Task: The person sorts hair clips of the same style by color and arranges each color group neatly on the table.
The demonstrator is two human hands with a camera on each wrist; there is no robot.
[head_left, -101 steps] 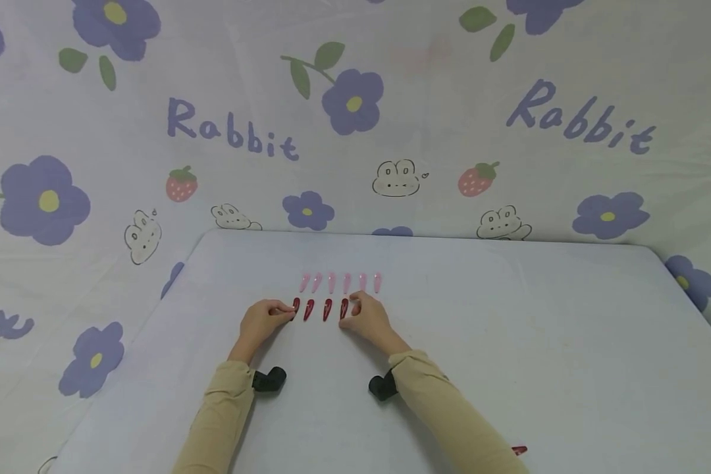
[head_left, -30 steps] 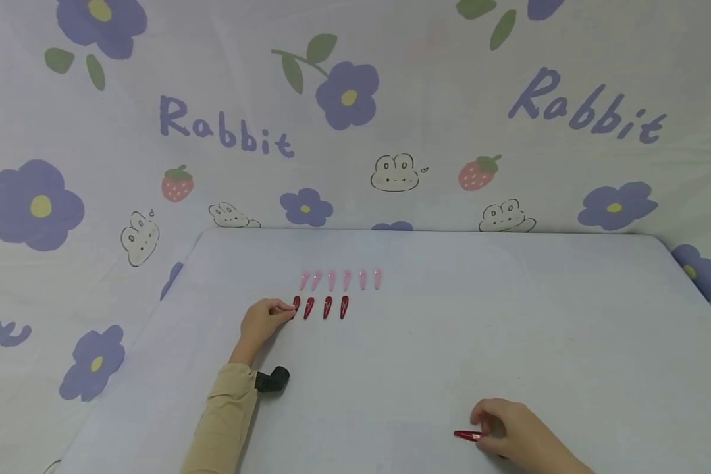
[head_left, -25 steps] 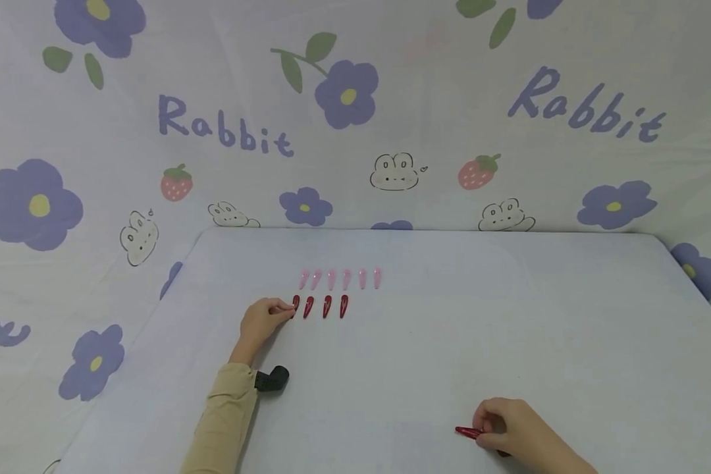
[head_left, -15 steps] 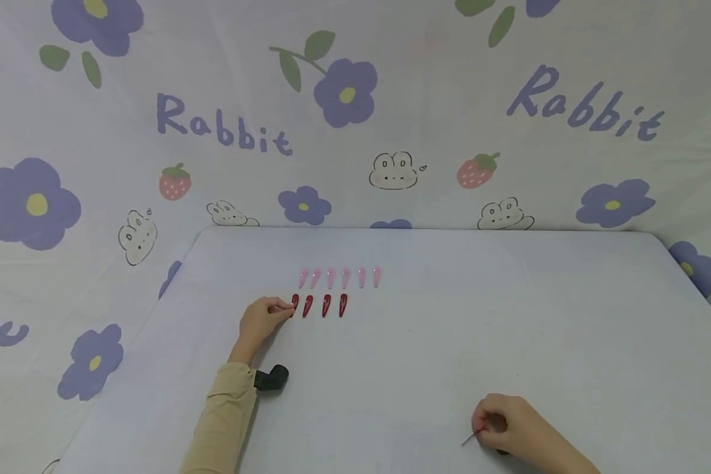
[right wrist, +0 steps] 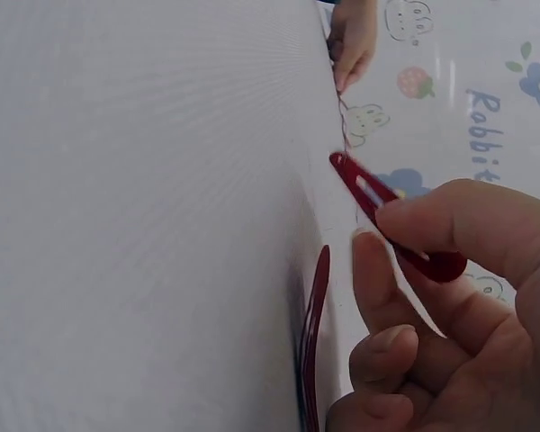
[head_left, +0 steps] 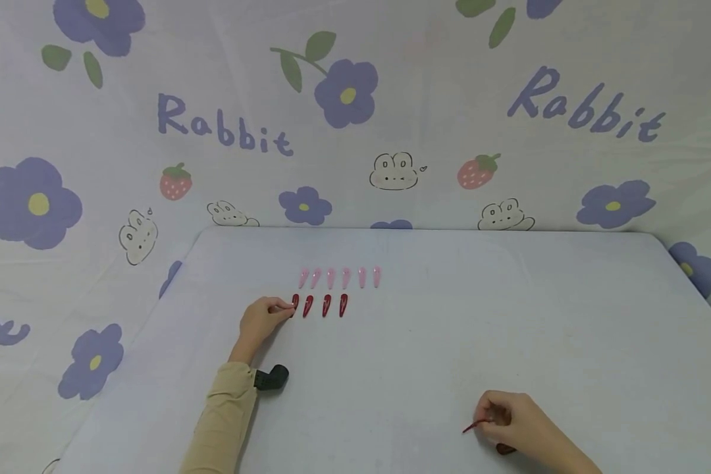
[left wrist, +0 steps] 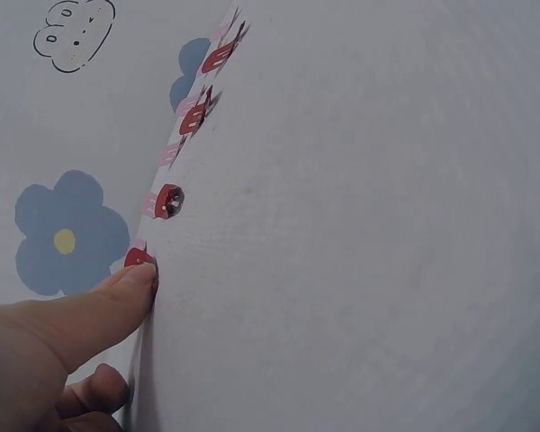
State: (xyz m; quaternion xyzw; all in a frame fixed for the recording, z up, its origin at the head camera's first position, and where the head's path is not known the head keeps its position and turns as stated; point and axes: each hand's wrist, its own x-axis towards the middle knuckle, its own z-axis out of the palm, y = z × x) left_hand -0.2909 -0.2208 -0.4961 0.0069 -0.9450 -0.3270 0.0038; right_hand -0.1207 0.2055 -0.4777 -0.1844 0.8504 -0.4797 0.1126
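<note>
At the left end of a row of red snap hair clips, my left hand (head_left: 264,324) pinches the leftmost red hair clip (head_left: 295,304) with thumb and forefinger. In the left wrist view the thumb covers part of that clip (left wrist: 139,256). Far to the right and nearer the front, my right hand (head_left: 521,424) pinches another red hair clip (right wrist: 364,193) between thumb and fingers, raised off the table and seen nearly edge-on from the head. Below that hand, a further red clip (head_left: 505,449) lies on the table, partly hidden in the head view.
Several pink hair clips (head_left: 330,278) form a row behind the red ones. A white table (head_left: 426,355) carries everything, its back edge against a flower-and-rabbit-printed cloth (head_left: 426,99). A black wrist device (head_left: 272,378) is on the left forearm.
My right hand left the right end of the red row, came to the front right and took a red hair clip, then lifted and turned it. My left hand stayed in place.
</note>
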